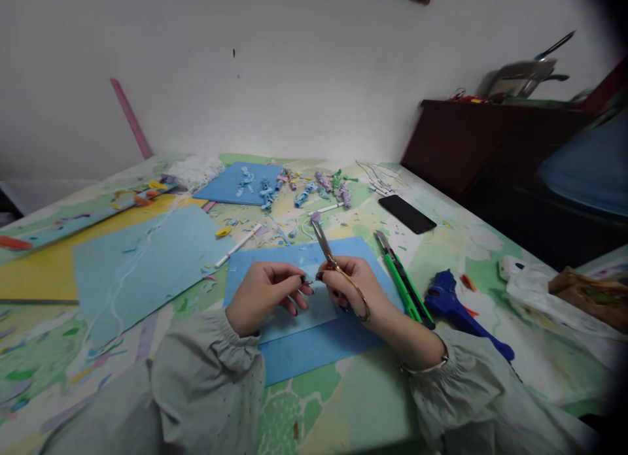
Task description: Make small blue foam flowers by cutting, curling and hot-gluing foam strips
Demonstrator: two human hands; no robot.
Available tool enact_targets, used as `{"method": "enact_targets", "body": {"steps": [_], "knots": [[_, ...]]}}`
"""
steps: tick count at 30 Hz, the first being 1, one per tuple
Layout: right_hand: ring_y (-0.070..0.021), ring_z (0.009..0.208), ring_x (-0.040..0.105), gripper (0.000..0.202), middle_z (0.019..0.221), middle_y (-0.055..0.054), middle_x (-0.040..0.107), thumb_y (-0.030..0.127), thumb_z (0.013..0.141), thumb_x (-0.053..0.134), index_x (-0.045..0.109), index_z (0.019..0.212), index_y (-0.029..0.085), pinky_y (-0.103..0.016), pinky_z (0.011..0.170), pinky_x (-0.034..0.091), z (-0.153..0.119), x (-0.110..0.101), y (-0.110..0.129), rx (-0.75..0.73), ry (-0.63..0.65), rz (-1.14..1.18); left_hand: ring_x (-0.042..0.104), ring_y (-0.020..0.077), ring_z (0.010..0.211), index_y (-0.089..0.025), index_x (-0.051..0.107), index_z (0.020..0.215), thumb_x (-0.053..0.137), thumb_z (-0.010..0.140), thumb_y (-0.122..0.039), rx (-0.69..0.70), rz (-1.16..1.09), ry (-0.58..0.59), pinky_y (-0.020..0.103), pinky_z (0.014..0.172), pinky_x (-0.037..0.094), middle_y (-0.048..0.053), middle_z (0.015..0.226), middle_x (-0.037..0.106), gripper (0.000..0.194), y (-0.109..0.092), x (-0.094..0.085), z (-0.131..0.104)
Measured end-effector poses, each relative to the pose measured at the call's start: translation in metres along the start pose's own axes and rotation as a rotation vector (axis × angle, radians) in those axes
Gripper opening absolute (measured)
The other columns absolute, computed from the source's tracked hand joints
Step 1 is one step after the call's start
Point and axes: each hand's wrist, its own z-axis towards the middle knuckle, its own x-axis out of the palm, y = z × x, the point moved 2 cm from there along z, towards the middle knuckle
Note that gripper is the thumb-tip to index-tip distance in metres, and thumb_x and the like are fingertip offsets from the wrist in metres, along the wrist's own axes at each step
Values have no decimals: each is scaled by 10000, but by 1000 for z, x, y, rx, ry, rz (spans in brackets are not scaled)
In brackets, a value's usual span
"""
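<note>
Over the blue craft sheets, my left hand (269, 290) pinches something tiny between thumb and forefinger, too small to name; its other fingers curl loosely. Close beside it, my right hand (357, 286) is closed around a pair of scissors (324, 244) with gold-coloured handles, their blades pointing up and away from me. The right thumb and forefinger tips nearly meet the left fingertips. Beneath both hands lies a light blue sheet (284, 325) on a larger, deeper blue sheet (304, 365).
To the right lie a green utility knife (403, 282), a blue glue gun (461, 311) and a black phone (407, 214). Small curled paper pieces (305, 195) and a white stick (238, 246) lie beyond my hands. A pale blue sheet (147, 265) covers the left side.
</note>
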Motion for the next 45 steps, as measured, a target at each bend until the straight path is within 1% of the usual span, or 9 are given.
{"method": "enact_targets", "body": {"steps": [7, 11, 17, 22, 28, 35, 39, 42, 45], "knots": [[-50, 313, 327, 122, 391, 96, 372, 272, 631, 557, 535, 669, 158, -177, 317, 260, 3, -5, 2, -2, -103, -26, 589, 120, 468, -105, 625, 677, 609, 651, -232, 26, 227, -105, 201, 389, 451, 52, 619, 665, 131, -11, -5, 0], [-47, 330, 340, 125, 413, 87, 402, 263, 616, 595, 559, 664, 153, -178, 332, 260, 4, -2, 0, 42, -86, -81, 594, 126, 472, -114, 637, 676, 598, 658, -235, 64, 289, -103, 204, 388, 451, 51, 623, 670, 129, -11, -5, -1], [-43, 360, 345, 46, 421, 87, 405, 188, 606, 548, 563, 631, 152, -176, 379, 272, 5, 2, -3, 19, -30, -134, 604, 126, 488, -125, 642, 679, 618, 663, -266, 49, 208, -23, 204, 398, 462, 45, 646, 680, 144, -5, -2, -1], [-44, 354, 346, 40, 430, 91, 389, 179, 609, 510, 538, 632, 161, -167, 355, 266, 5, 0, -6, -4, 5, -104, 612, 125, 502, -130, 638, 730, 629, 672, -282, 11, 95, 45, 201, 405, 458, 42, 681, 686, 163, -1, -2, 0], [-46, 334, 322, 44, 417, 94, 379, 192, 598, 510, 527, 629, 165, -169, 330, 265, 2, 0, -3, 15, 33, -63, 599, 119, 497, -128, 617, 724, 622, 675, -266, -19, 68, 30, 204, 415, 459, 36, 655, 666, 146, -2, -4, 2], [-38, 346, 343, 40, 425, 88, 386, 177, 602, 503, 535, 612, 155, -167, 360, 257, 5, -1, -4, -18, 6, -157, 560, 107, 463, -146, 611, 750, 619, 677, -309, 97, 209, -58, 190, 362, 404, 15, 659, 636, 179, -11, -4, -3], [-32, 353, 324, 55, 430, 91, 374, 193, 620, 511, 547, 616, 152, -169, 372, 251, 3, 0, -4, -10, 72, -171, 460, 72, 383, -161, 642, 730, 622, 656, -268, 112, 366, -33, 167, 338, 313, -29, 503, 569, 131, -14, -3, -3], [-33, 350, 321, 50, 426, 93, 369, 193, 621, 519, 549, 621, 152, -171, 369, 246, 1, 1, -2, 9, 119, -184, 442, 73, 394, -165, 655, 668, 610, 645, -254, 125, 434, -13, 171, 364, 305, -37, 469, 556, 103, -14, -4, -1], [-39, 347, 336, 49, 425, 89, 379, 194, 623, 523, 552, 625, 154, -174, 369, 258, 2, -2, 0, 36, 63, -210, 494, 97, 460, -162, 673, 644, 607, 628, -257, 116, 494, -20, 185, 419, 345, -18, 513, 603, 116, -13, -8, 2]]}}
